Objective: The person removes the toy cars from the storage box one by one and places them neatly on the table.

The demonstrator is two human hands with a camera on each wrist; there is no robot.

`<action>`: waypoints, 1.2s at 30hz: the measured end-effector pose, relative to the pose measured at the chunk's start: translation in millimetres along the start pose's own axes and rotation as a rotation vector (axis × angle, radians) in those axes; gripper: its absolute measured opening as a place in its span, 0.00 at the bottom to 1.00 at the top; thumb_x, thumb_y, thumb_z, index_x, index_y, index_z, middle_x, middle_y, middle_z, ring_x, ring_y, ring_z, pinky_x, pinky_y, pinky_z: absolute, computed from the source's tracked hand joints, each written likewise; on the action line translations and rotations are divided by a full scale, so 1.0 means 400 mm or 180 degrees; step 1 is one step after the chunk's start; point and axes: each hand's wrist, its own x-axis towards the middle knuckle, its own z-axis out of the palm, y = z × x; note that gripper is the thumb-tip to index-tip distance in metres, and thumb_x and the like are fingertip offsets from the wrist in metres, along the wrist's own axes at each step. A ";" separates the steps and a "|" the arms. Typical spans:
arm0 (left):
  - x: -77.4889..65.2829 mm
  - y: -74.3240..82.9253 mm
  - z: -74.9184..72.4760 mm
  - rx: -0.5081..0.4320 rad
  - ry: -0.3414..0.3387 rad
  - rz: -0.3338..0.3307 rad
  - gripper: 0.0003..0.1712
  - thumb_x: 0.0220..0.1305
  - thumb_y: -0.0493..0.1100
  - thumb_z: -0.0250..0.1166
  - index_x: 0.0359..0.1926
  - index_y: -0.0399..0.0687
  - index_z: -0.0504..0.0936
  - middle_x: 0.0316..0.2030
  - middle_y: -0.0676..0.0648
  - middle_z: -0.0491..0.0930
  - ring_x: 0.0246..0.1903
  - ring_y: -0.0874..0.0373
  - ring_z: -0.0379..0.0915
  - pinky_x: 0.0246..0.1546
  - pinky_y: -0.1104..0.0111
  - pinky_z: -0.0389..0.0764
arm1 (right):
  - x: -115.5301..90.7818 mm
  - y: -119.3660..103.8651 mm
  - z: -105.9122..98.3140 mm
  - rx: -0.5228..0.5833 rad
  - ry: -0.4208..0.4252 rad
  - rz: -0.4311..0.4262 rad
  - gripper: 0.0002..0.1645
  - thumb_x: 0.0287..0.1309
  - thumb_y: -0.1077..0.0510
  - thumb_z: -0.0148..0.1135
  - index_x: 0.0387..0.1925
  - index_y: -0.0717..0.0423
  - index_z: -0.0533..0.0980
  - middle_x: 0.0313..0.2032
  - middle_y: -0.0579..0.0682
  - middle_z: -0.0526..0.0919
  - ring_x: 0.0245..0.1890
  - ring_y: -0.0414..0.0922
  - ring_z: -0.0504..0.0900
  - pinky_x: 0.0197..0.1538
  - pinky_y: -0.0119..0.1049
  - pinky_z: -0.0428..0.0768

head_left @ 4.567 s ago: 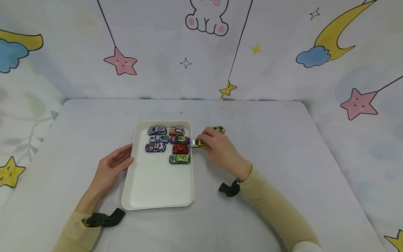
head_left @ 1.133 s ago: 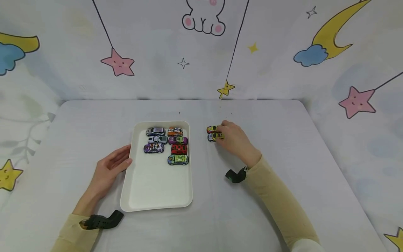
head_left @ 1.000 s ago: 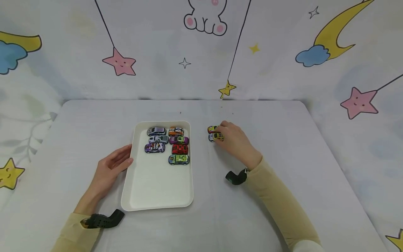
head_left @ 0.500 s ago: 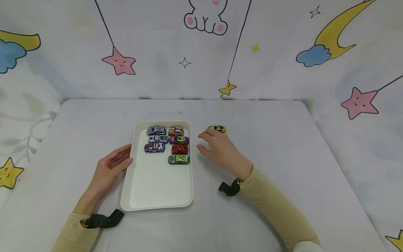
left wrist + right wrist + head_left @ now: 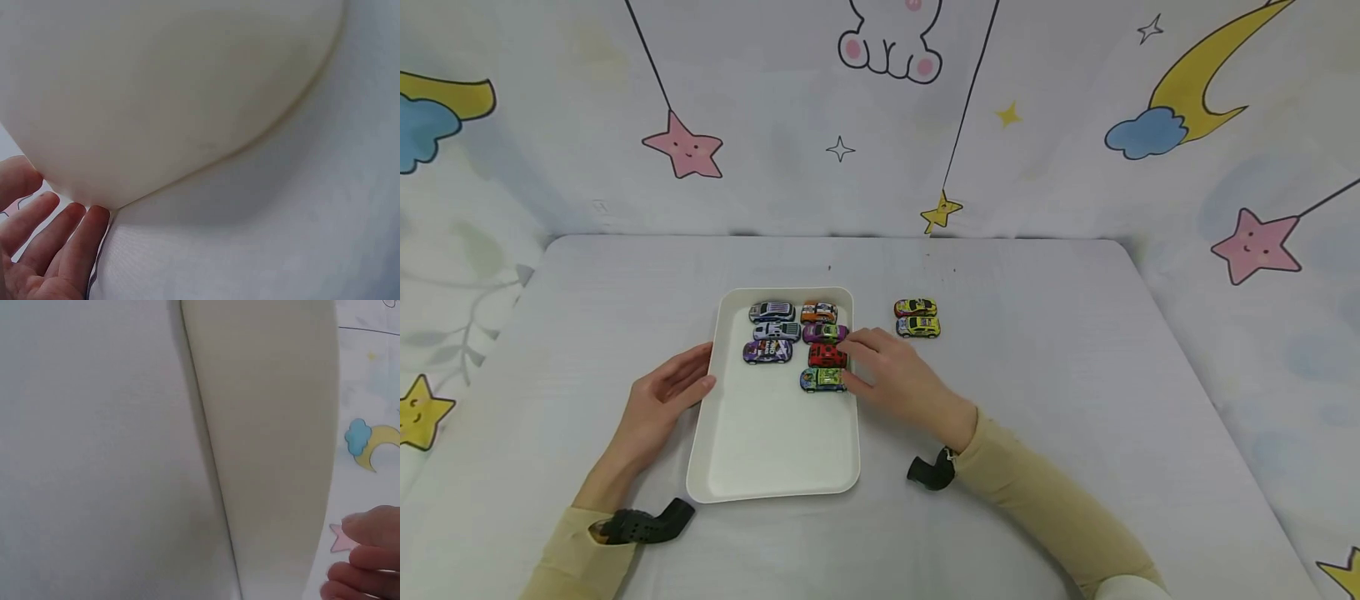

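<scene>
A white tray [image 5: 775, 450] holds several toy cars in two columns. My left hand [image 5: 658, 400] rests against its left edge; in the left wrist view, the fingertips [image 5: 97, 215] touch the tray's wall. Over the right rim reaches my right hand [image 5: 902, 375], thumb and fingers apart, around the right end of the red toy car [image 5: 826, 356]. Its fingertips overlap the purple car [image 5: 823, 333] above and the green car [image 5: 822, 380] below. Outside the tray, two yellow toy cars [image 5: 916, 307] lie one behind the other, beyond my right hand.
The left column has a dark striped car [image 5: 772, 312], a silver car [image 5: 777, 331] and a purple-and-white car [image 5: 767, 352]. An orange car [image 5: 818, 312] heads the right column. White cloth covers the table [image 5: 1037, 333], with a printed backdrop [image 5: 775, 192] behind it.
My right hand set a yellow car down beside the other one, let go, and moved left over the tray's right rim. My left hand stays at the left edge.
</scene>
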 end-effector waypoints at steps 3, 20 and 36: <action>0.000 0.001 0.000 -0.0001 -0.0004 -0.0011 0.31 0.72 0.45 0.62 0.72 0.44 0.67 0.69 0.35 0.68 0.61 0.76 0.69 0.55 0.86 0.73 | -0.002 -0.012 0.013 0.0053 -0.0025 -0.0119 0.18 0.59 0.59 0.71 0.51 0.61 0.82 0.49 0.54 0.84 0.50 0.47 0.82 0.51 0.36 0.85; 0.002 0.001 0.001 -0.0048 -0.0009 0.0027 0.31 0.72 0.43 0.63 0.72 0.42 0.68 0.69 0.35 0.69 0.59 0.77 0.69 0.55 0.85 0.74 | 0.017 -0.036 0.044 -0.0131 -0.0715 0.0000 0.19 0.63 0.58 0.68 0.54 0.59 0.80 0.51 0.51 0.82 0.54 0.47 0.79 0.60 0.37 0.80; -0.003 0.007 -0.002 0.0001 0.0007 -0.0004 0.31 0.72 0.44 0.63 0.72 0.42 0.68 0.69 0.36 0.69 0.59 0.79 0.69 0.55 0.86 0.73 | 0.027 -0.031 0.077 -0.0218 -0.0718 -0.0085 0.17 0.63 0.60 0.68 0.53 0.59 0.80 0.50 0.51 0.82 0.54 0.47 0.77 0.62 0.37 0.78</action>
